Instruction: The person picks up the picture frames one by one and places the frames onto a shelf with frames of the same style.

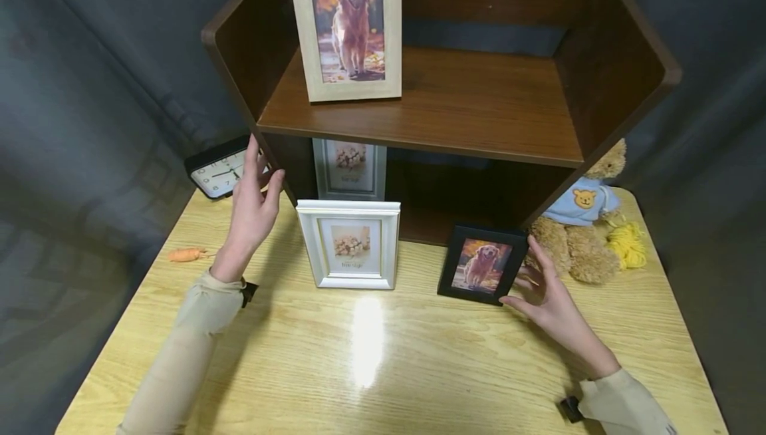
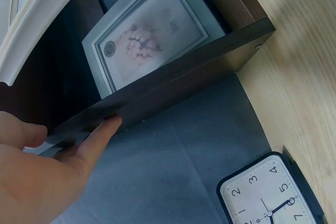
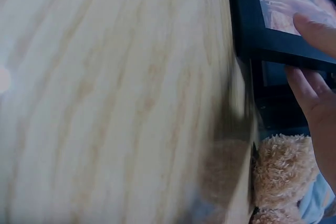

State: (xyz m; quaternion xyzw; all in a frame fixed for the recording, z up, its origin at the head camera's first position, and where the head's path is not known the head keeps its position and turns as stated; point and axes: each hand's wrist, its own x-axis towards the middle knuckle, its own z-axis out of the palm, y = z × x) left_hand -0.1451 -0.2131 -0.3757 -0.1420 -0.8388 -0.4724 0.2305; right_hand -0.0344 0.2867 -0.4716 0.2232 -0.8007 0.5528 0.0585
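My right hand holds a small black picture frame by its right edge, thumb at the lower front corner and fingers at the side. The frame shows a dog photo and stands before the shelf's lower right opening. Straight fingers of my left hand touch the left side panel of the dark brown shelf; the left wrist view shows the thumb and index finger near that panel. A white picture frame with a flower print stands on the table between the hands.
A large cream picture frame stands on the upper shelf. Inside the lower compartment is a grey-green frame. A clock and a toy carrot lie left; a teddy bear and yellow yarn sit right.
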